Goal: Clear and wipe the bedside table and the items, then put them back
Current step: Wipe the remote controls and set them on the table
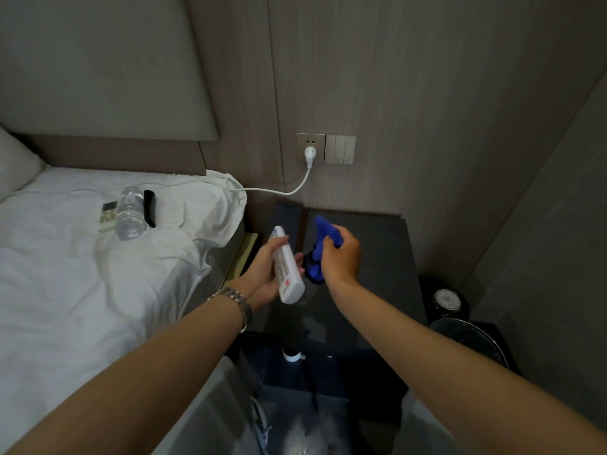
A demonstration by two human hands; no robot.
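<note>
Nearest the camera, two bare forearms reach forward over the dark desk (377,310), the left one carrying a metal wristwatch (235,298). Just beyond the watch, the left hand (267,274) forms a closed grip around a white remote control (288,267), fingers wrapped behind the body and thumb across its upper part; the remote is tilted, lower end toward the camera, and is held clear above the desk's left edge. Immediately right of that grip, the right hand (340,256) is clenched on a crumpled blue cloth (323,247), which protrudes above and below the fist and sits close beside the remote; whether cloth and remote touch cannot be determined. Beneath both grips the glossy desk surface shows only reflections. Right of the right-hand grip and lower, a round black object with a light disc on top (446,300) stands beside the desk. Left of the left-hand grip and farther away, the bed (65,290) with white sheets carries three items lying together: a small white remote (107,215), a clear water bottle (130,212) on its side, and a black elongated object (149,208). Beyond both grips, on the wall, a white plug (310,153) sits in a socket next to a switch panel (340,149), its cable (282,191) running left toward the bed.
</note>
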